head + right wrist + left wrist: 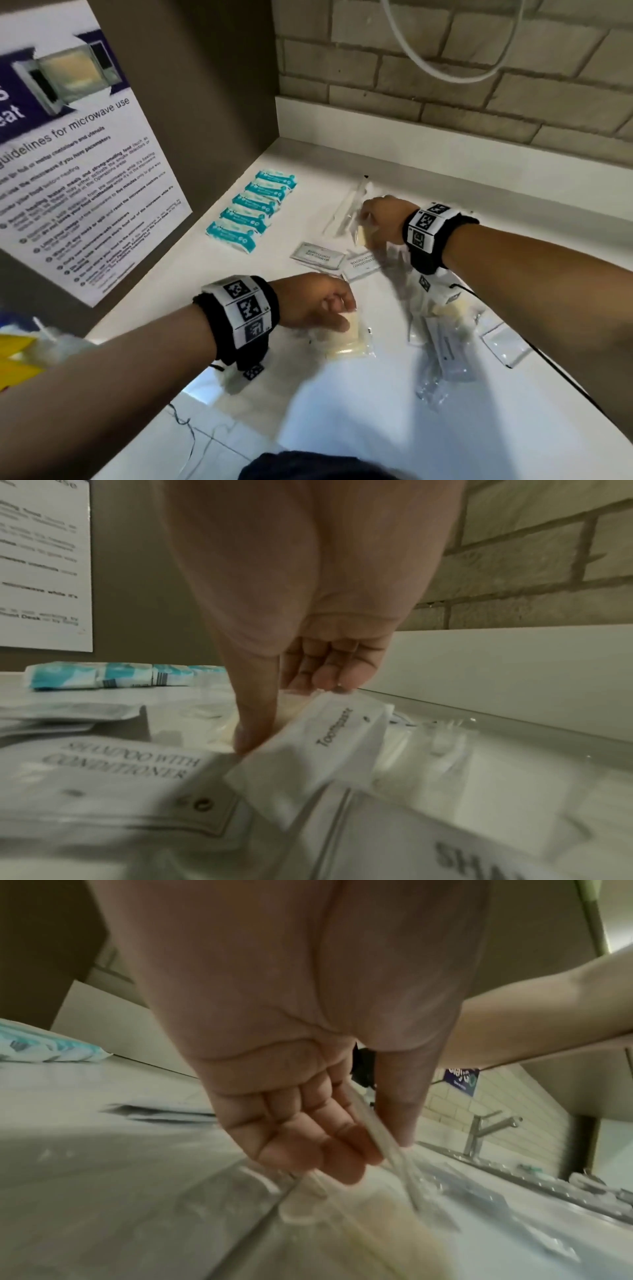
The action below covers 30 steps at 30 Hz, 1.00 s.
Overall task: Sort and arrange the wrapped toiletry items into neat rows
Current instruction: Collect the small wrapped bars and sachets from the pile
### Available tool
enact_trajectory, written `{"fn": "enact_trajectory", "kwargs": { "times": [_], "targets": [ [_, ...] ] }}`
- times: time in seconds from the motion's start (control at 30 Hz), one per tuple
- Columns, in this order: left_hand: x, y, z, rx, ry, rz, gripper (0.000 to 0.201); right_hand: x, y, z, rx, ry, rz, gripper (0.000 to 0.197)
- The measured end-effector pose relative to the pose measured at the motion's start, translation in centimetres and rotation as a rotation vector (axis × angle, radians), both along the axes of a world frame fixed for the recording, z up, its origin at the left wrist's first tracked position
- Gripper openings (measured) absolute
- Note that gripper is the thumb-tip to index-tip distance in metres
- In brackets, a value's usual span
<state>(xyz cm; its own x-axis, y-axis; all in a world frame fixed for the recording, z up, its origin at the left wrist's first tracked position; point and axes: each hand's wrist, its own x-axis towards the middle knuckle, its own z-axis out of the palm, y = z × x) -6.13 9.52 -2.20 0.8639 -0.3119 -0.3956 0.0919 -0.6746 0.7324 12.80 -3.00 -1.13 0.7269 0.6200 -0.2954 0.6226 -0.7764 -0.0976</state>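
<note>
**Both hands on packets at the white counter**

The wrapped toiletries lie spread over the white counter (394, 428). A clear packet with a pale yellow content (346, 337) sits near the middle, and the left hand (313, 303) pinches its clear edge between thumb and fingers; the left wrist view shows the film (387, 1139) caught between the thumb and the curled fingertips (329, 1153). Farther back and to the right, the right hand (383, 214) grasps a small white sachet marked "Toothpaste" (318, 753), thumb on one side and fingers on the far edge, with a pale yellow packet (361, 236) showing just under the hand in the head view.

Just near of that hand lie two flat white sachets printed "Shampoo with conditioner" (317, 255), side by side, one partly under the hand's reach. To the right, under the right forearm, a loose heap of clear and white packets (445, 329) overlaps without order.

At the far left of the counter a row of six teal-and-white wrapped bars (251, 210) runs diagonally, each touching the next. A long clear-wrapped item (349, 205) lies beyond the right hand.

On the brown panel at left hangs a microwave-use notice (78, 164). A brick wall (479, 68) stands behind the counter, with a white cable (428, 65) looping down it. Both wrists wear black bands with printed markers (245, 308).
</note>
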Motion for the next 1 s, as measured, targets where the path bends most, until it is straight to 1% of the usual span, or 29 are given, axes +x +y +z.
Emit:
{"fn": "enact_trajectory", "kwargs": {
  "times": [0.07,0.1,0.17,0.2,0.27,0.33,0.37,0.43,0.53,0.67,0.77,0.83,0.9,1.0],
  "targets": [
    [-0.4,-0.5,-0.5,0.055,-0.020,-0.016,0.024,-0.3,-0.4,-0.1,0.001,-0.051,0.029,0.042],
    [-0.6,-0.7,-0.6,0.100,-0.050,-0.031,0.029,-0.6,-0.6,0.0,0.020,-0.076,0.034,0.037],
    [-1.0,-1.3,-0.9,0.200,-0.124,-0.063,0.043,-1.3,-1.1,0.4,0.075,-0.128,0.044,0.027],
    [-1.3,-1.6,-0.9,0.237,-0.147,-0.064,0.051,-1.6,-1.4,0.7,0.098,-0.146,0.052,0.026],
    [-1.6,-2.0,-1.0,0.306,-0.146,-0.054,0.064,-2.3,-1.9,1.4,0.131,-0.137,0.062,0.029],
    [-1.7,-2.4,-1.1,0.401,-0.120,-0.083,0.072,-3.4,-2.5,2.3,0.188,-0.074,0.062,0.028],
    [-1.7,-2.7,-1.0,0.444,-0.113,-0.107,0.072,-4.0,-2.9,2.8,0.206,-0.034,0.069,0.027],
    [-1.5,-3.3,-0.8,0.514,-0.123,-0.151,0.063,-5.3,-3.5,3.2,0.207,0.039,0.101,0.028],
    [-1.1,-4.1,-0.6,0.567,-0.126,-0.206,0.049,-6.9,-4.9,3.5,0.214,0.112,0.102,0.036],
    [0.0,-5.0,-0.4,0.500,-0.144,-0.207,0.038,-7.4,-7.5,4.3,0.314,0.142,0.015,0.036],
    [1.4,-5.3,0.4,0.393,-0.217,-0.125,0.032,-7.2,-10.4,5.8,0.334,0.155,-0.075,0.036],
    [2.6,-5.5,1.3,0.298,-0.277,-0.045,0.030,-7.2,-12.7,6.3,0.252,0.160,-0.111,0.034],
    [3.9,-5.9,2.2,0.205,-0.332,0.045,0.027,-7.2,-15.0,6.0,0.140,0.148,-0.124,0.027],
    [5.5,-6.7,3.3,0.070,-0.398,0.163,0.024,-7.0,-16.8,4.5,0.003,0.159,-0.075,0.025]
  ]
}}
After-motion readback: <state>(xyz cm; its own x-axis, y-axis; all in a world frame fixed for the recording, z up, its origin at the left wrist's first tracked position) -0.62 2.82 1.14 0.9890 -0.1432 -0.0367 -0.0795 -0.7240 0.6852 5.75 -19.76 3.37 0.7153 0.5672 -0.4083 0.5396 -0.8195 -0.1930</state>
